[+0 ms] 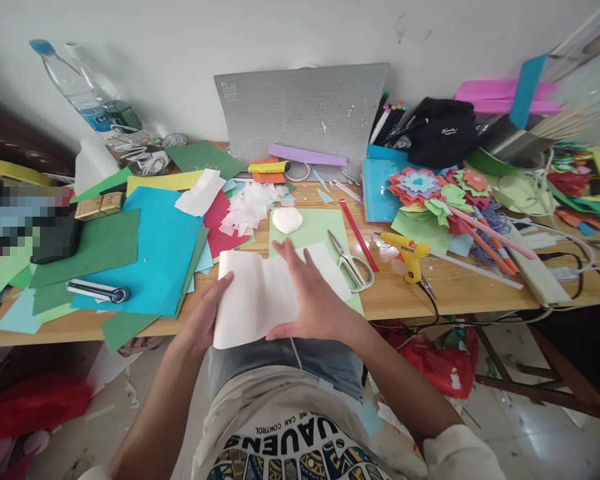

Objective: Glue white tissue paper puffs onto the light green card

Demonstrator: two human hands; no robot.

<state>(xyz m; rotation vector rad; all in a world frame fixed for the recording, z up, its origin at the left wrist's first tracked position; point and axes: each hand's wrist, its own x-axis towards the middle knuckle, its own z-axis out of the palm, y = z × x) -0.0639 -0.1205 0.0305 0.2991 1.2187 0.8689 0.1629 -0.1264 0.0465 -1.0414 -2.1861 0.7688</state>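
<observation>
A sheet of white paper [247,303] lies at the table's front edge, curled over on its left side. My left hand [211,308] grips the curled left edge, thumb on top and the other fingers hidden. Over the right part of the sheet is my right hand [316,297], its fingers spread and its thumb low near the front edge. Whether its fingertips press on the paper I cannot tell. Beyond the sheet, a white rounded paper piece [287,220] rests on light green paper [307,230]. Scissors [351,267] lie just right of the sheet.
A red strip-like tool [360,233] and a yellow glue gun [407,253] are to the right. Paper flowers [420,190] lie farther off. Blue paper [155,247] with a stapler [99,291] spreads on the left. A grey cutting mat [300,113] leans on the wall.
</observation>
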